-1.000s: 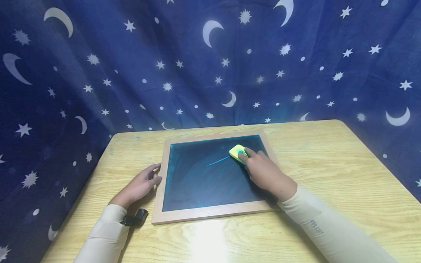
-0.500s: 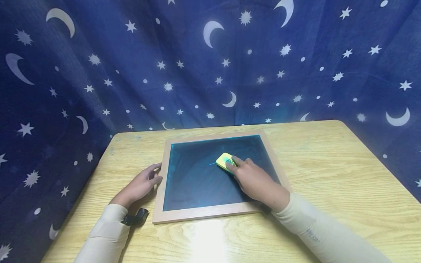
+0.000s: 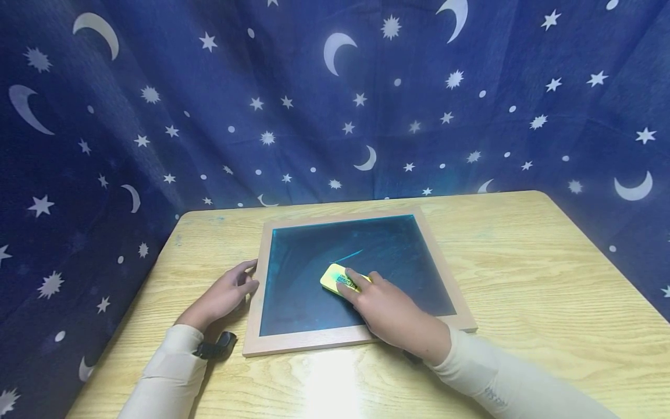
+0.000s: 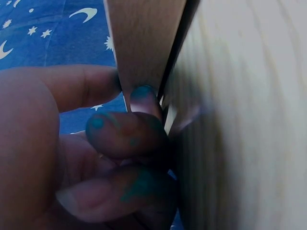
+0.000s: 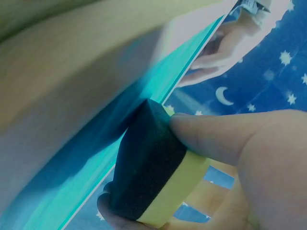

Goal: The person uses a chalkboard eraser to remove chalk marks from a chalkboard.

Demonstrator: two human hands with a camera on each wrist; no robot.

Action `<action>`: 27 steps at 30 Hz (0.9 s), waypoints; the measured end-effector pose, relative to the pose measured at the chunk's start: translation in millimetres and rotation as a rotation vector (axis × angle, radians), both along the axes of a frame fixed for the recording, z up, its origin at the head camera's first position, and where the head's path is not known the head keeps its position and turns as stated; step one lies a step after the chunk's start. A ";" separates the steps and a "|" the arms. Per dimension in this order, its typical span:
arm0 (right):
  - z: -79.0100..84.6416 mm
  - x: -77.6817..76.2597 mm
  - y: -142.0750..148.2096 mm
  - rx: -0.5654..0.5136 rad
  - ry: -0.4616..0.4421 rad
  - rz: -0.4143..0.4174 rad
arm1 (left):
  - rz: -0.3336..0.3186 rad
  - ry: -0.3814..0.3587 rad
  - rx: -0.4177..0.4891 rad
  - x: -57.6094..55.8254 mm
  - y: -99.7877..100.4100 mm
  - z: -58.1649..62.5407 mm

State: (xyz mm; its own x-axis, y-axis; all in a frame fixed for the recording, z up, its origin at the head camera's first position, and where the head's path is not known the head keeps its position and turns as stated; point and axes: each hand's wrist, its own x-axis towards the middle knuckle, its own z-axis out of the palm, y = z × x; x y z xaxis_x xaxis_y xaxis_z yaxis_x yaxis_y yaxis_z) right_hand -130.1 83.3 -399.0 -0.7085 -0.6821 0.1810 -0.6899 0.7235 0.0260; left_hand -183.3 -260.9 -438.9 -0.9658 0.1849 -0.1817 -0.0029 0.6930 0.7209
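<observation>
In the head view a blackboard [image 3: 298,311] with a pale wooden frame lies flat on the table. A short blue chalk line [image 3: 348,256] slants across its middle, and faint blue smears cover the dark surface. My right hand [image 3: 395,314] grips a yellow magnetic board eraser [image 3: 331,277] on the board, just below the line. In the right wrist view the eraser's black felt [image 5: 148,158] shows between thumb and fingers. My left hand [image 3: 222,297] touches the frame's left side with its fingertips. Blue chalk dust marks its bent fingers [image 4: 124,136] in the left wrist view.
The wood-grain table [image 3: 534,262] has rounded back corners, with light blue smudges near the back left. A dark blue curtain [image 3: 293,75] with moons and stars hangs behind and beside it. A black strap device [image 3: 217,347] sits on my left wrist.
The eraser in my right hand has moved left and toward me, off the chalk line. More of the line now shows on its right end. My left hand and the board stay put.
</observation>
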 end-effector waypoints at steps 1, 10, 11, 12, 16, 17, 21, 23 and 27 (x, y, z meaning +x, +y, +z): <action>-0.3 0.9 -1.0 0.001 0.007 0.009 | 0.000 -0.002 0.000 0.0 0.1 0.1; 5.2 -3.3 2.4 -0.010 -0.099 0.014 | 0.000 0.002 0.000 -0.5 0.0 -0.1; 6.2 -4.4 3.8 -0.015 -0.122 0.014 | -0.001 0.003 0.000 -0.5 0.1 -0.2; 6.9 -5.7 5.2 -0.021 -0.136 0.015 | -0.003 0.005 0.000 -0.6 0.0 -0.2; 6.6 -13.5 11.9 -0.053 -0.137 0.014 | -0.011 0.008 -0.002 -1.2 0.4 -0.2; 6.4 -15.9 14.0 -0.060 -0.133 0.006 | -0.012 0.008 -0.001 -1.3 0.6 -0.1; 4.6 -26.5 23.1 -0.080 -0.115 -0.040 | -0.012 0.003 0.002 -1.6 1.2 0.2; 3.8 -31.0 27.8 -0.083 -0.114 -0.063 | -0.009 0.001 0.002 -1.6 0.9 0.2; 3.9 -39.1 36.1 -0.089 -0.115 -0.097 | -0.003 0.000 -0.003 -0.8 0.4 0.4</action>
